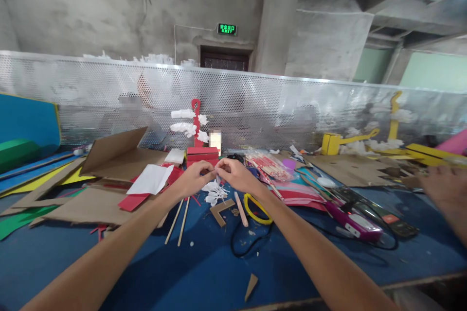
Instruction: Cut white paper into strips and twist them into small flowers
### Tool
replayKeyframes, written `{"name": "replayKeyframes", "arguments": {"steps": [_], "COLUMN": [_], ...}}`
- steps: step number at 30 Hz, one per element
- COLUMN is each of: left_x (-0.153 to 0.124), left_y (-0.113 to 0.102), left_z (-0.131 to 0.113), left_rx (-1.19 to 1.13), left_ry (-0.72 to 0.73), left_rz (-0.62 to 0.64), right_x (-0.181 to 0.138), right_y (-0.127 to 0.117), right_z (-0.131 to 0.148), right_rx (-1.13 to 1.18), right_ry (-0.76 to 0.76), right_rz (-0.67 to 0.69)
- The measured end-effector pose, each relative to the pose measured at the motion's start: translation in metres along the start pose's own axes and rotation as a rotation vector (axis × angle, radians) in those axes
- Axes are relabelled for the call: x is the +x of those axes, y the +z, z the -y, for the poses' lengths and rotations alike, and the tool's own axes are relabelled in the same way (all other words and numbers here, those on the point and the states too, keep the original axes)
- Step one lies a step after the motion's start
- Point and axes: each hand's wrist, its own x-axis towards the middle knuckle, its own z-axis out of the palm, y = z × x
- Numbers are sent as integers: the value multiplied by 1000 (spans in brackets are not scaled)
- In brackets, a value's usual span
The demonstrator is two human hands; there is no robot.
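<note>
My left hand point(195, 177) and my right hand point(235, 175) meet over the blue table, fingertips together, pinching a small white piece of tissue point(216, 171) between them. Just below lies a small heap of crumpled white tissue bits point(214, 193). Behind my hands stands a red foam model point(199, 143) with white tissue tufts stuck on its upright stem.
Cardboard sheets point(109, 165), a white paper point(150, 180), wooden sticks point(178, 221), a glue stick point(241, 209), a yellow ring point(257, 209), a pink glue gun point(352, 223) with black cable and a bag of sticks point(268, 164) lie around. Another person's hand point(443, 189) is at the right. A perforated metal screen point(255, 102) backs the table.
</note>
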Motion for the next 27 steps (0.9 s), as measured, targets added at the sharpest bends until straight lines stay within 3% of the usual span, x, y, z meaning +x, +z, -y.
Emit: {"name": "replayKeyframes", "arguments": {"steps": [12, 21, 27], "left_x": [2, 2, 3], "left_y": [0, -3, -3], "left_z": [5, 4, 7], "left_rx": [-2, 5, -4], "left_ry": [-18, 3, 0], "left_rz": [21, -16, 2], "right_x": [1, 0, -1], "right_y": [0, 0, -3], "right_z": [-1, 2, 3], "right_rx": [31, 473, 522], "right_ry": [2, 206, 166], "right_rz": [10, 48, -15]}}
